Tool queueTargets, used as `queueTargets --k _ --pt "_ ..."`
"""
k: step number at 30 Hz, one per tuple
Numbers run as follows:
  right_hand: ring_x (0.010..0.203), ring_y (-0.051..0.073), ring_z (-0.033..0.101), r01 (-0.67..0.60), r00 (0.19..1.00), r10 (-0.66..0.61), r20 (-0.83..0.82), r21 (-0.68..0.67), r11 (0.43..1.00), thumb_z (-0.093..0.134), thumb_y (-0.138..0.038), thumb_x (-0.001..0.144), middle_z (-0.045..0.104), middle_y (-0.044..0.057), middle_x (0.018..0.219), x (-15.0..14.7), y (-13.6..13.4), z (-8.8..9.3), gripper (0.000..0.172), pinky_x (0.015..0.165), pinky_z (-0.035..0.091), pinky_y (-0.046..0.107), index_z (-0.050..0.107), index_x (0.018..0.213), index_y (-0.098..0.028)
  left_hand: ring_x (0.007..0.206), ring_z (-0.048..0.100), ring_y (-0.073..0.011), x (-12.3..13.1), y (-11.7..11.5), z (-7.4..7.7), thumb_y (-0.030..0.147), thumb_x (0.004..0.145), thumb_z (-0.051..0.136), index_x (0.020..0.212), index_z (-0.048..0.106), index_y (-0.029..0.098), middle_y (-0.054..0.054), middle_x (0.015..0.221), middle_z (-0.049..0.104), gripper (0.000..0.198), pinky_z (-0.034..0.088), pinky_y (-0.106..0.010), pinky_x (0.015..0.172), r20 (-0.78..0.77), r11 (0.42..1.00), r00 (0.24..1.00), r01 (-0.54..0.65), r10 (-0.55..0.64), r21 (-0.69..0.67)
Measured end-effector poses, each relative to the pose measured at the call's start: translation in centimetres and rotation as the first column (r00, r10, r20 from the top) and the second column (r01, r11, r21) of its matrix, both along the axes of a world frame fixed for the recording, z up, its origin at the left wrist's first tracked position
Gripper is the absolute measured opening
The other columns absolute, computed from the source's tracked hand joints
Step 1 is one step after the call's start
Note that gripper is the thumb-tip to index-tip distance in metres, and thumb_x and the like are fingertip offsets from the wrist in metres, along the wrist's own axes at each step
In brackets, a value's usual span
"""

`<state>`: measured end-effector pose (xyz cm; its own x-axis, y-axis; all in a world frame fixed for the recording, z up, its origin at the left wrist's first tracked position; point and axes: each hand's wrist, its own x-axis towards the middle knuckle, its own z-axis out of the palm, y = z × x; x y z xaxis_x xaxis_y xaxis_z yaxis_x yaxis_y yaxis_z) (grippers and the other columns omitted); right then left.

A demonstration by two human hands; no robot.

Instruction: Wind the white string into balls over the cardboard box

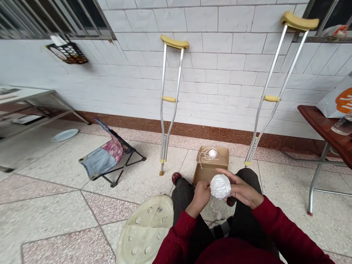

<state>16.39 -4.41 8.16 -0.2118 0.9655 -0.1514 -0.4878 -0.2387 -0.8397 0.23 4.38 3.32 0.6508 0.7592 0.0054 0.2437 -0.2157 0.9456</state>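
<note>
I'm seeing a round white yarn ball [220, 186] held off the floor: right hand [244, 190] clasps it, probably for steadiness; left hand [201, 196] is curled alongside, can't tell what it's pinching. Open brown cardboard box [202, 173] beyond likely corrals loose white strands [205, 157].

soft, even brightness on wall [203, 75] and floor [286, 201], faint shadows, stretching and blur toward the edges

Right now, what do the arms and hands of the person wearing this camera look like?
Dark red, knitted-looking sleeves cover both arms: the left sleeve and the right sleeve each end near the wrist. The left hand and right hand are ungloved, and no cables show.
</note>
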Motion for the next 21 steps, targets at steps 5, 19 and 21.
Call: queueTargets --k 5,19,21 --pt "0.08 0.016 0.059 0.174 0.976 -0.176 0.129 0.028 0.984 0.068 -0.02 0.07 0.056 0.004 0.107 1.8 3.0 0.3 0.053 0.063 0.053 0.028 0.052 0.12 -0.026 0.06 0.054 -0.013 -0.6 -2.3 -1.0 0.033 0.087 0.045 0.058 0.065 0.013 -0.001 0.06 0.063 0.04 0.041 -0.023 0.064 -0.154 0.991 0.979 0.133 -0.134 -0.017" --pt "0.082 0.017 0.059 -0.046 0.998 0.048 0.028 -0.055 0.997 0.071 -0.019 0.067 0.058 0.004 0.102 -0.4 -1.1 -0.4 0.05 0.064 0.053 0.03 0.054 0.114 -0.023 0.073 0.057 -0.0163 -0.8 1.0 2.3 0.032 0.088 0.049 0.074 0.069 0.014 -0.002 0.073 0.066 0.03 0.043 -0.025 0.07 -0.014 0.995 0.999 0.036 -0.035 0.093" --pt "0.081 0.017 0.06 0.023 1.0 -0.022 0.017 -0.025 0.999 0.07 -0.019 0.068 0.057 0.005 0.104 0.7 -0.3 1.1 0.048 0.066 0.054 0.032 0.053 0.113 -0.022 0.069 0.058 -0.0158 -0.4 -0.1 0.9 0.032 0.088 0.048 0.071 0.068 0.013 -0.002 0.069 0.066 0.032 0.042 -0.024 0.066 -0.029 0.999 0.998 0.048 -0.048 0.01"
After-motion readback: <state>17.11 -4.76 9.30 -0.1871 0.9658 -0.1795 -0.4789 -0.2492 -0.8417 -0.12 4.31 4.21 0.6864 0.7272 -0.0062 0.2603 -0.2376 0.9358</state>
